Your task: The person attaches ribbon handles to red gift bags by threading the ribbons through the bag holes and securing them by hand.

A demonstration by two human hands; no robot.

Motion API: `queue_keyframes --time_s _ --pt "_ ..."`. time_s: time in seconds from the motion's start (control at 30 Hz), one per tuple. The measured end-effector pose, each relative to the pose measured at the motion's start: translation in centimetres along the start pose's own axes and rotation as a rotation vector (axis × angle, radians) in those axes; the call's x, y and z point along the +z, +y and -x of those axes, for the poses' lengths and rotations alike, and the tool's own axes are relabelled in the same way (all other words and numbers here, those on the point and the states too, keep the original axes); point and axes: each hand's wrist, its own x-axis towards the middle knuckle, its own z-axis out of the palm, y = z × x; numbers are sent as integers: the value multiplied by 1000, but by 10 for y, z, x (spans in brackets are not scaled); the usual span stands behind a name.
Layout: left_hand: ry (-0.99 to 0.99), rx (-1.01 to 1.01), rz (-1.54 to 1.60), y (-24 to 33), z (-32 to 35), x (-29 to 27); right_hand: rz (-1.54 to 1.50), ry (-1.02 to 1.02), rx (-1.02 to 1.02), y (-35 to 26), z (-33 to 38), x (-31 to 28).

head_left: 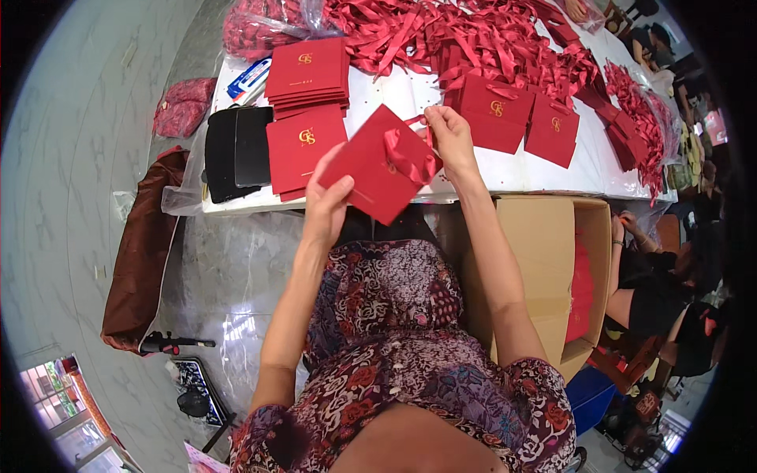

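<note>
Fingers of the left hand [322, 206] grasp a red bag [364, 173], thumb flat on its face near the lower left edge, the others behind, probably to steady it while leaving the top edge free. The right hand [455, 148] has its fingers pinched at the ribbon [408, 160], just beside the bag's upper right edge; the ribbon's loop droops across the front. The bag is tilted cornerwise above the front of the white tabletop [384, 88], between both hands. Neat stacks of red bags [306, 150] stand to the left, other red bags [495, 118] with ribbons lie to the right, and loose ribbons [441, 35] heap behind, seemingly all laid within easy reach.
</note>
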Motion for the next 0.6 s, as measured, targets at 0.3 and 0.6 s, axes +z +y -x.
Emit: queue_keyframes --time_s 0.3,0.6 --pt "88 150 -764 -24 44 7 40 23 -86 9 -29 8" --pt "38 350 -950 -14 40 33 217 79 -139 -6 -36 -2"
